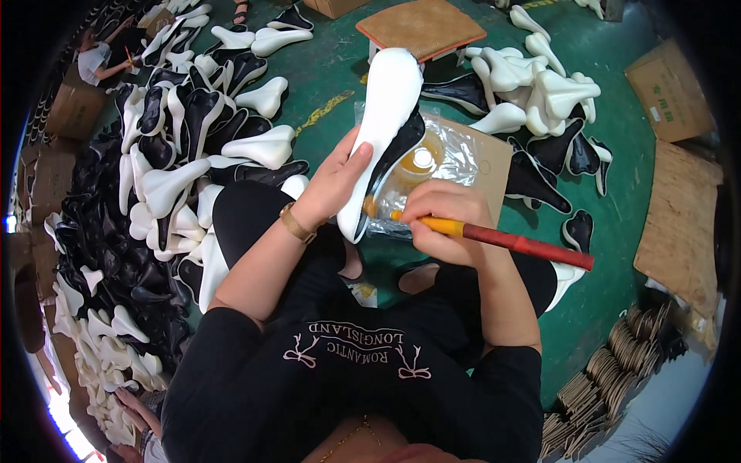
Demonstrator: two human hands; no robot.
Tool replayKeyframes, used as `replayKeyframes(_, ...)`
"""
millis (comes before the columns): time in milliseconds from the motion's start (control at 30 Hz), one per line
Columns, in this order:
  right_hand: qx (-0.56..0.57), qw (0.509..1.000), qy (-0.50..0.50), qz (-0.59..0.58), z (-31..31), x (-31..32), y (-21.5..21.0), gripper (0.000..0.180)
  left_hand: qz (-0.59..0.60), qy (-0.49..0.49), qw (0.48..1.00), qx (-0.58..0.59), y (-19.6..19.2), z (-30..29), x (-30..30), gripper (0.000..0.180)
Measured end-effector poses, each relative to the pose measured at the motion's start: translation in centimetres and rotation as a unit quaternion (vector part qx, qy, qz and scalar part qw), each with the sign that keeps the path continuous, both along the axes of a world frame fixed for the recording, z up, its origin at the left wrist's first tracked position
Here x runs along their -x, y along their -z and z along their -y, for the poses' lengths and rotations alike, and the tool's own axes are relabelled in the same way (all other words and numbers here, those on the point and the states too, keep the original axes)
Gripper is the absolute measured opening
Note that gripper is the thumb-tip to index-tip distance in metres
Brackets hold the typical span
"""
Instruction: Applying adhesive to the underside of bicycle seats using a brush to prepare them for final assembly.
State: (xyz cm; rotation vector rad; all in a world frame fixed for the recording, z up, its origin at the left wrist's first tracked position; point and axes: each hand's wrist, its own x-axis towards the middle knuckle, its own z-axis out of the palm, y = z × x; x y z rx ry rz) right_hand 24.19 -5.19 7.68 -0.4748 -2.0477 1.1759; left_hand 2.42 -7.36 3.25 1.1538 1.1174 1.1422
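My left hand [336, 177] grips a bicycle saddle [392, 81] with a white foam side and a black shell, tilted lengthwise above my lap. The thumb lies across the white side. My right hand [449, 220] is closed round a brush [529, 245] with a red and yellow handle, its back end pointing right. The brush's amber front end is close to the saddle's lower black edge; I cannot tell whether they touch. Beyond my right hand, a round tub of amber liquid [423, 160] stands among clear plastic sheeting [457, 150] beside a cardboard panel [488, 166].
Piles of white and black saddle parts lie left [176, 185] and right [559, 96] on the green floor [617, 231]. A brown-topped stool [421, 29] is ahead. Cardboard boxes [670, 89] and stacked cardboard pieces [606, 378] line the right. Other people [94, 62] are at the left.
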Motion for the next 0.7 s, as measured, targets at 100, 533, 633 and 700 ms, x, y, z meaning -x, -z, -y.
replayKeyframes(100,0.050,0.999,0.018,-0.002,-0.6,-1.3,-0.3,0.012,0.079,-0.015,0.997,0.019,-0.3,-0.5,-0.7,0.051)
replayKeyframes(533,-0.055,0.973,0.223,-0.011,-1.6,-1.0,0.8,0.012,0.083,-0.021,0.996,0.003,0.1,-0.6,-1.1,0.056)
replayKeyframes(633,-0.147,0.958,0.247,0.019,-0.8,-0.3,0.2,0.014,0.018,-0.029,0.998,-0.053,1.1,-0.7,-1.3,0.056)
replayKeyframes(700,-0.127,0.981,0.147,0.007,-0.2,-0.2,-0.6,0.014,0.019,-0.021,0.998,-0.053,0.8,-0.7,-1.1,0.057)
